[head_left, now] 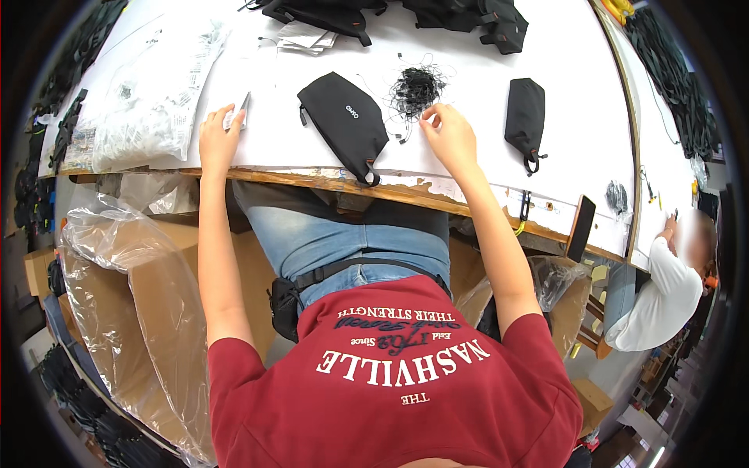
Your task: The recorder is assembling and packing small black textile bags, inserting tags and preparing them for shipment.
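My left hand (218, 142) is closed on a small white tag (236, 118), held upright just above the table. Thumb and fingers of my right hand (452, 140) pinch at the near right edge of a tangled heap of black tag strings (417, 90); exactly which strand sits between the fingertips is too small to tell. Between my hands lies a flat black zip pouch (340, 117) with pale lettering, its loop end at the table's edge. A second black pouch (524, 114) rests on the right, with its loop toward me.
Clear plastic bags (160, 90) cover the left of the white table (261, 144). White tags (306, 37) and more black pouches (460, 15) lie at the far side. A phone (580, 228) stands at the front edge. A person (663, 292) works on the right. Plastic-lined cartons (133, 312) stand below.
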`<state>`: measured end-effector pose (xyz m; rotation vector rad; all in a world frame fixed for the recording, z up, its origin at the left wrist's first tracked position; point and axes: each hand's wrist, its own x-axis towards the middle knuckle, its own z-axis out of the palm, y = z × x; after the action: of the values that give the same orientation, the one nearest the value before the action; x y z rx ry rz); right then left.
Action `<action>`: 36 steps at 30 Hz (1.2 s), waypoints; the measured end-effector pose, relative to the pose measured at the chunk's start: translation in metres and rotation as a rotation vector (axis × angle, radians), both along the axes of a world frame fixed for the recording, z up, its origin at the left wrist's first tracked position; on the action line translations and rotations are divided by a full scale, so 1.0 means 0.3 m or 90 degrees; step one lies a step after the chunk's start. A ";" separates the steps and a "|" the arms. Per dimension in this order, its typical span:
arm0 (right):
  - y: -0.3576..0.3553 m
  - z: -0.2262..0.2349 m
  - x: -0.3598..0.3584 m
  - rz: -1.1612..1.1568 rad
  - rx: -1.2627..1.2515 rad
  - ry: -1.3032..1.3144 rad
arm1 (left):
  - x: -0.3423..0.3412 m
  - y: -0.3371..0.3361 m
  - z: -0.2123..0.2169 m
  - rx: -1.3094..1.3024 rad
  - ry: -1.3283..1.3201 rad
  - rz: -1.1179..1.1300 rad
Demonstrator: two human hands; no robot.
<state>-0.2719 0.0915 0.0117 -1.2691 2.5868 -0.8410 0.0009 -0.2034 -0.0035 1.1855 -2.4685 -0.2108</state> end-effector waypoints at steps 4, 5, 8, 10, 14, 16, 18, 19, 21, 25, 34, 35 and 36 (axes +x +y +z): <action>-0.027 -0.043 -0.013 -0.063 -0.007 -0.009 | 0.024 -0.084 0.013 0.129 0.153 0.089; -0.030 -0.048 -0.012 -0.062 -0.028 0.001 | 0.029 -0.101 0.021 0.164 0.165 0.106; -0.047 -0.044 -0.016 -0.067 -0.025 -0.004 | 0.047 -0.147 0.043 0.222 0.126 0.102; -0.036 -0.020 -0.021 -0.085 -0.026 -0.059 | 0.047 -0.141 0.055 0.369 0.176 0.072; 0.015 0.016 -0.093 -0.092 -0.181 -0.143 | 0.013 -0.123 0.097 0.499 0.243 0.099; 0.016 0.058 -0.113 -0.079 -0.240 -0.143 | 0.016 -0.141 0.075 0.453 0.250 0.169; 0.006 0.113 -0.097 -0.081 -0.127 -0.121 | 0.034 -0.138 0.015 0.224 0.161 0.155; 0.007 0.089 -0.101 -0.046 -0.084 -0.118 | 0.021 -0.136 -0.011 -0.003 0.073 0.128; -0.014 0.032 -0.078 -0.034 -0.019 -0.073 | 0.009 -0.123 -0.039 -0.089 0.017 0.075; -0.036 -0.014 -0.013 -0.065 0.027 -0.040 | -0.023 -0.071 -0.030 -0.123 -0.064 0.029; -0.015 0.013 -0.059 -0.084 -0.177 -0.119 | -0.024 -0.074 0.038 -0.037 -0.043 -0.022; -0.014 0.047 -0.066 -0.083 -0.285 -0.110 | -0.031 -0.078 0.043 -0.026 -0.021 -0.014; -0.013 0.087 -0.083 -0.115 -0.283 -0.135 | -0.037 -0.078 0.047 -0.014 0.001 -0.006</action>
<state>-0.2969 0.0875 0.0378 -0.9701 2.4493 -1.5601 -0.0103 -0.2267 0.0107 1.1648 -2.4687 -0.1856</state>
